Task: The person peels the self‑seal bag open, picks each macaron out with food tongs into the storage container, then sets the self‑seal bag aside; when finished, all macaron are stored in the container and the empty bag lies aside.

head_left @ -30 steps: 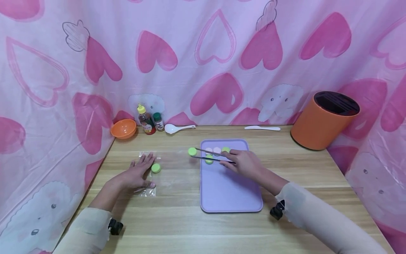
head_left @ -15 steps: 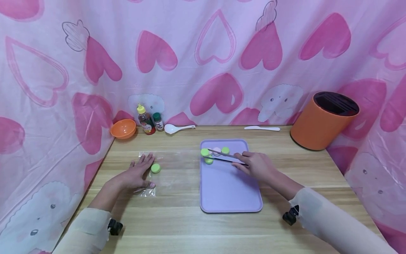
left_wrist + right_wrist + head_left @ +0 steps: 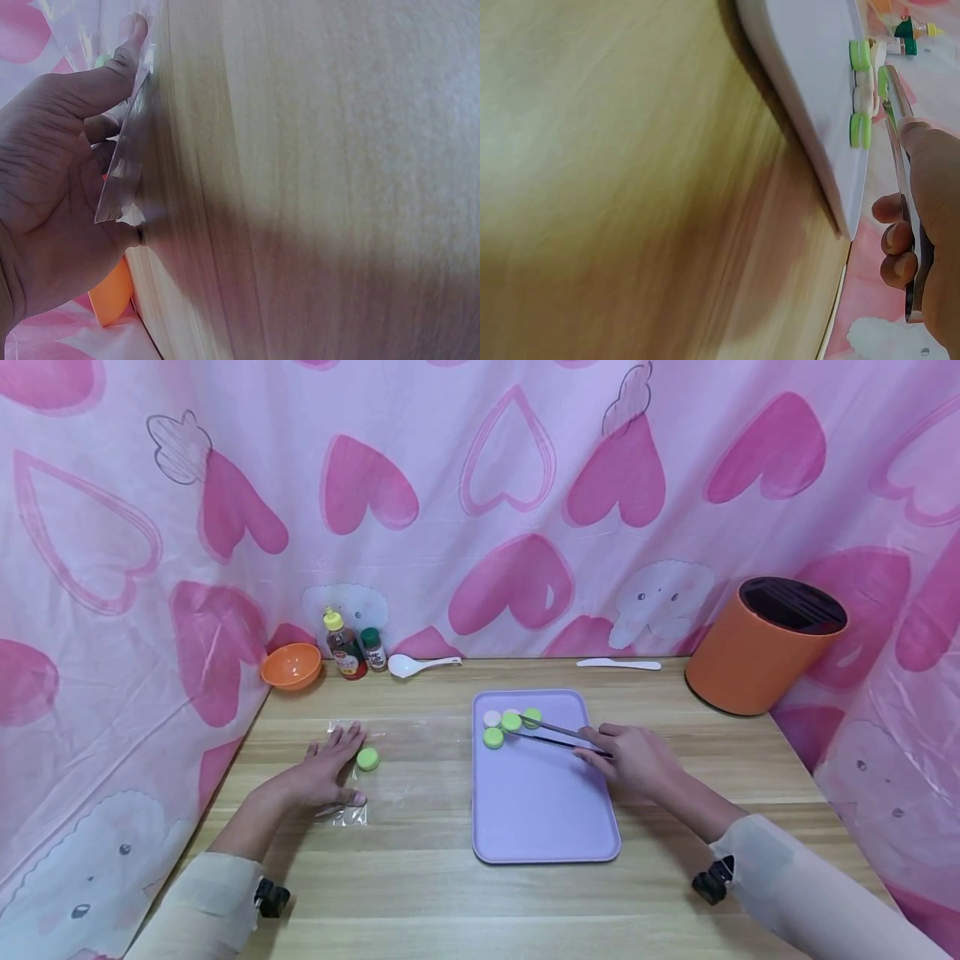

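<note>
My right hand [image 3: 633, 760] grips metal tongs [image 3: 558, 729] over the upper part of the lilac tray [image 3: 543, 810]. A green macaron [image 3: 511, 721] is pinched between the tong tips, above the tray in the right wrist view. On the tray lie a pale pink macaron [image 3: 492, 718], a green macaron [image 3: 492, 738] below it and another green macaron [image 3: 532, 717] to the right. Another pale macaron is mostly hidden under the held one. With fingers spread, my left hand [image 3: 318, 774] rests on a clear plastic bag [image 3: 420, 764]. Beside its fingers sits one green macaron [image 3: 368, 759].
Along the back stand an orange bowl [image 3: 292, 667], a yellow-capped bottle [image 3: 345, 647] and a green-capped shaker [image 3: 372, 650]. A white spoon [image 3: 423, 665] and white knife [image 3: 618, 664] lie there too. An orange knife block [image 3: 757, 652] stands at the back right.
My right hand has moved to the right with the tongs, carrying the green macaron from beside the tray's left edge to over the tray's macarons. The left hand has stayed in place.
</note>
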Motion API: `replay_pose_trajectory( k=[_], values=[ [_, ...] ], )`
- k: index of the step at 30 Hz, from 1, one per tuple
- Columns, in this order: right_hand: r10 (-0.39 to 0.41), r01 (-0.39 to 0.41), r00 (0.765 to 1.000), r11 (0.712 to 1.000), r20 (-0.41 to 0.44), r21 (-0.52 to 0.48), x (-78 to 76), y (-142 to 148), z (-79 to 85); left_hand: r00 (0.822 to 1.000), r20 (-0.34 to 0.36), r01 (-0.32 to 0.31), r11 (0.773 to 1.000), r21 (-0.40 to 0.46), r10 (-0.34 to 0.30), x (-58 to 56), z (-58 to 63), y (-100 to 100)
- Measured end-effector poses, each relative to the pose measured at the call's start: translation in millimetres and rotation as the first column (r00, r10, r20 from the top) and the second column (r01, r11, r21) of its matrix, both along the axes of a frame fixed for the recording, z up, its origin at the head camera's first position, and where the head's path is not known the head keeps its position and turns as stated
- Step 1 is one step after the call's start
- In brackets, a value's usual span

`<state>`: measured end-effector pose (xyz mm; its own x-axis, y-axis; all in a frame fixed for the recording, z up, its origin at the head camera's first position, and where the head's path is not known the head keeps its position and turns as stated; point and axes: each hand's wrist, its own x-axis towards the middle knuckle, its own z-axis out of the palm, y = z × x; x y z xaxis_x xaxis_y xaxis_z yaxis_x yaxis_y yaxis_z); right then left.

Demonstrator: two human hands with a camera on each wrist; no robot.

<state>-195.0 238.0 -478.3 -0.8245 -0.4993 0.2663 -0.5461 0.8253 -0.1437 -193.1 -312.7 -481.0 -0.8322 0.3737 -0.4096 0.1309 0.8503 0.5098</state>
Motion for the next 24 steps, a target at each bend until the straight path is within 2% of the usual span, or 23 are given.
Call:
replay_pose_trajectory(
  k=[4,16,24],
  values=[
    [0.002,-0.002,1.0,1.0,-0.022,0.017,1.4,5.8,-4.4,1.0,0.0,-0.002,1.0,0.002,0.002,0.3,1.5,0.2],
    [0.01,-0.011,1.0,0.999,0.023,0.035,6.5,5.0,-4.2,1.0,-0.006,-0.004,1.0,-0.007,0.004,1.4,1.4,1.7],
    [-0.014,0.011,0.999,0.998,0.045,0.062,8.0,4.4,-7.6,1.0,-0.01,0.0,1.0,-0.01,0.0,0.5,1.0,1.6]
  ],
)
